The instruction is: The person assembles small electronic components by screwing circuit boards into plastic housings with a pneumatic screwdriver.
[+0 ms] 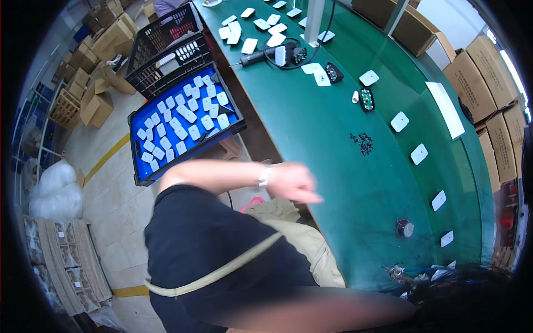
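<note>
My left hand [294,183], with a pale band at the wrist, hangs over the near edge of the green table [327,161], slightly smeared by motion. Its fingers look curled inward, and anything inside them is hidden. My right hand is out of view. Beyond the left hand lies a small heap of black parts [363,143]. Farther off, a black housing with a green circuit board [367,99] sits beside a small white cylinder [355,96]. A round metallic part with red wire [407,228] stands to the right of my hand.
A blue-lined tray [189,149] full of white rounded plates stands left of the table, before a black crate [166,50]. More plates [400,121] line the table's far side. A corded power screwdriver [258,57] lies by a metal post [314,22]. Cartons [472,80] stand behind.
</note>
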A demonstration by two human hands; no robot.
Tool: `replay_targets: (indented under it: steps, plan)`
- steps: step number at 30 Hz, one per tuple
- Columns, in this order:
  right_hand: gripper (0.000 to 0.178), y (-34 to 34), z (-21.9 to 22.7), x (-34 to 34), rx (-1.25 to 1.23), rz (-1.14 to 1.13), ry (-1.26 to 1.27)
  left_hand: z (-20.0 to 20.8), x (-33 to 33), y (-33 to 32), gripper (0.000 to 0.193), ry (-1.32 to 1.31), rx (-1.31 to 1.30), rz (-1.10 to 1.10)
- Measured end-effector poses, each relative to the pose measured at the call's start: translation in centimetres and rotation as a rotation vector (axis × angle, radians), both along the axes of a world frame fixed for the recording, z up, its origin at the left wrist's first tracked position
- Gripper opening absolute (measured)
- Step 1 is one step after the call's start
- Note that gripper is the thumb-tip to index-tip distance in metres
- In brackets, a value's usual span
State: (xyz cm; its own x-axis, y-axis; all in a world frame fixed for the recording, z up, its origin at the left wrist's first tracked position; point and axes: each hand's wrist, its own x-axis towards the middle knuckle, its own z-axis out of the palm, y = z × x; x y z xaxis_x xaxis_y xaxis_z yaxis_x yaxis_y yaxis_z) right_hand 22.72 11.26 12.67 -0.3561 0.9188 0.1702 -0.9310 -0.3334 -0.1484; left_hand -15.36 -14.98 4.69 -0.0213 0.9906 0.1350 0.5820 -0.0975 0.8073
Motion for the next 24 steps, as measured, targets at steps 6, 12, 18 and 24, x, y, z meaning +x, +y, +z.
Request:
replay_targets:
  steps: [6, 12, 18, 24]
  plan:
    - [0.04, -3.0, 3.4, -6.3, 0.846, -0.387, -0.551, -27.8, 0.6, -20.9, 0.06, 0.073, -1.028, 0.86]
    - [0.047, -3.9, 4.0, -6.1, 0.62, -0.352, -0.713, -28.9, 6.0, -22.5, 0.062, -0.947, -1.462, 1.068]
    - [0.049, 1.4, 1.8, -4.8, 1.012, -0.226, -0.444, -29.9, 4.4, -20.7, 0.057, -0.969, -1.536, 1.0]
    - [0.053, 1.9, 3.2, -4.8, 0.824, -0.22, -0.657, -28.1, 3.0, -19.9, 0.056, -0.688, -1.598, 0.85]
